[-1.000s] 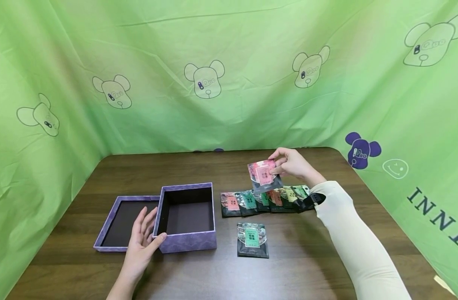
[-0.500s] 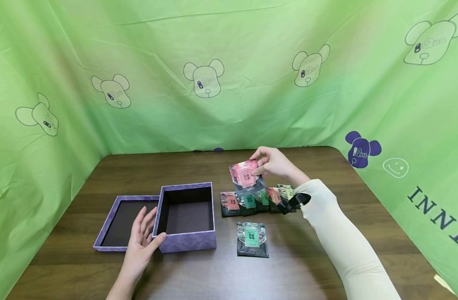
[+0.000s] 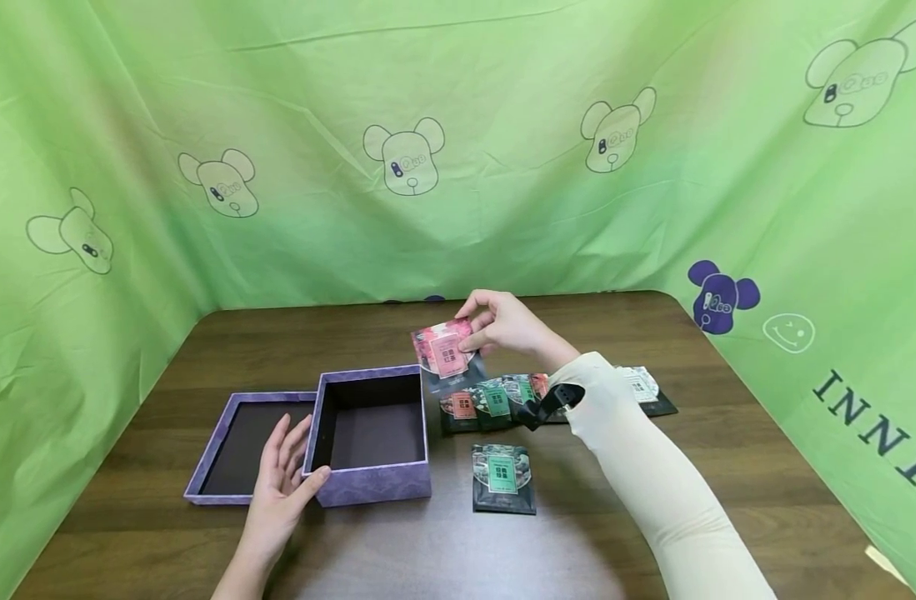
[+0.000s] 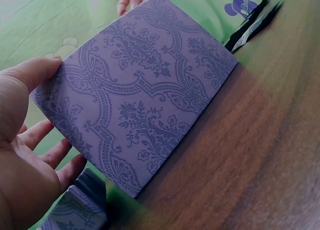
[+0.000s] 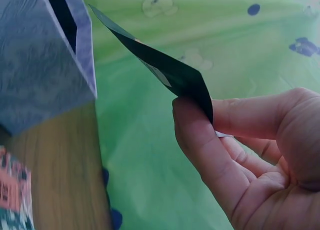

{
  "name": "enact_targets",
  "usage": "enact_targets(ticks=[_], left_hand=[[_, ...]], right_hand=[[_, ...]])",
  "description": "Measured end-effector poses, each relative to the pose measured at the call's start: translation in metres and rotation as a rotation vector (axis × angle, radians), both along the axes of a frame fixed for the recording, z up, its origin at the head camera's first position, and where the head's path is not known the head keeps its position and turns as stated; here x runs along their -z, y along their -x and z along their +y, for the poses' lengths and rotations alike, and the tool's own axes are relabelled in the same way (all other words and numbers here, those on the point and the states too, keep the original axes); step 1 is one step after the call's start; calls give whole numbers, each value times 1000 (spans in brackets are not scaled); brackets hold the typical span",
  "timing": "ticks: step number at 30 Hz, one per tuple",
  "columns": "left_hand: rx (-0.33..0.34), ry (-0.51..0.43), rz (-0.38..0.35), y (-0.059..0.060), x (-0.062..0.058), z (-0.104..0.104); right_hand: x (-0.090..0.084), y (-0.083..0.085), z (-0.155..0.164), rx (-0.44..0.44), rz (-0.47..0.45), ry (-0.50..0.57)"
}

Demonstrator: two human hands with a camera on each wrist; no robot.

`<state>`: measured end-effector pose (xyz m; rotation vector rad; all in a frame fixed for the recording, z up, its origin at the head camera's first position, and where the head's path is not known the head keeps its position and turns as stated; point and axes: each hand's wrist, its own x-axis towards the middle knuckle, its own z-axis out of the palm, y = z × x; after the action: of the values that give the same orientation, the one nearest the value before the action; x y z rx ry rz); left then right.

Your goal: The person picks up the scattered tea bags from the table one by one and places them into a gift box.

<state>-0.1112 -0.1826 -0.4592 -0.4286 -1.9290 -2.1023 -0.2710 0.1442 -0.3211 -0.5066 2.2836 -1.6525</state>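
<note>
My right hand [image 3: 495,323] pinches a pink-labelled packet [image 3: 446,354] by its upper corner, in the air just right of the open purple box [image 3: 369,433]. In the right wrist view thumb and fingers [image 5: 200,140] clamp the packet's dark back [image 5: 165,72], with the box wall [image 5: 45,60] close at left. My left hand [image 3: 283,479] lies flat against the box's left wall, thumb at its front corner; the left wrist view shows the patterned purple side [image 4: 135,85] against the palm [image 4: 15,140]. A row of several packets [image 3: 495,400] lies behind my right forearm.
The box's purple lid [image 3: 240,446] lies upturned to the left of the box. A single green-labelled packet [image 3: 504,477] lies near the table's front middle. Another packet [image 3: 645,392] lies right of my forearm. Green printed cloth [image 3: 442,150] walls the brown table [image 3: 503,558].
My right hand has carried the pink packet leftward, from above the row's right end to near the box's right rim. The left hand has stayed on the box.
</note>
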Motion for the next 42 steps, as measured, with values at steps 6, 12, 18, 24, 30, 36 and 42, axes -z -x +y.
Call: enact_targets(ticks=[6,12,18,24,30,36,42], left_hand=[[-3,6,-1,-2,0,0],[-5,10,-3,-3,1,0],[-9,14,-13,-3,1,1],[-6,19,-22,-3,0,0],[-11,30,-38,-3,-2,0],[-6,29,-43,-3,-4,1],[-4,15,-23,-2,-3,2]], right_hand=[[0,-2,-26,-53,-1,4],[7,-6,-54,-127,-86,64],[19,-9,-79,-158,-161,73],[28,-16,-100,-182,-182,2],[32,-22,-120,-193,-164,-97],[37,-28,-135,-172,-177,-201],[42,-32,-144,-157,-183,-303]])
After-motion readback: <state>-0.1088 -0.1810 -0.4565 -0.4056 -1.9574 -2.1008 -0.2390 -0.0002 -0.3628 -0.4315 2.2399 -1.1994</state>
